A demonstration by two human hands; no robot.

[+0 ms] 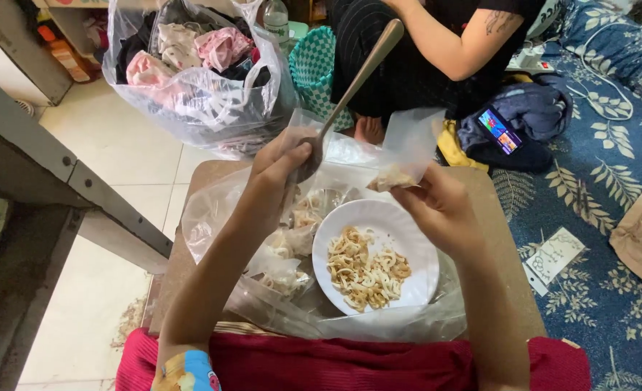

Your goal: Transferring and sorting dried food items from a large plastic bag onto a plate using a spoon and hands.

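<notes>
At far left, pale floor tiles point(118, 137) and a grey ledge point(38, 166); behind, a clear bag of clothes point(198, 65) beside a green woven basket point(313, 69). On the small brown counter point(494, 246), a heap of clear plastic bags point(270, 268) holding pale ring-shaped snacks. Above it, left hand point(281, 163), fingers closed around the lower stem of a metal spoon point(350, 87), handle slanting up and to the right, bowl end hidden at the mouth of a small clear bag point(400, 148). Below, a white plate point(376, 257) resting on the plastic, roughly half covered with the same pale rings point(364, 271). Further right, right hand point(437, 203), fingers pinched on the lower corner of the small bag, a little clump of snack gathered there. Seemingly mid-portioning: filling of the small bag from the plate, or the reverse, hard to tell which. Next move likely needing a steady bag mouth held wide and a level spoon, to avoid spilling rings onto the plastic. Across the counter, another person's arm point(444, 43) in dark clothing; beyond, a phone with a lit screen point(500, 131) and a blue leaf-patterned mat point(596, 217).
</notes>
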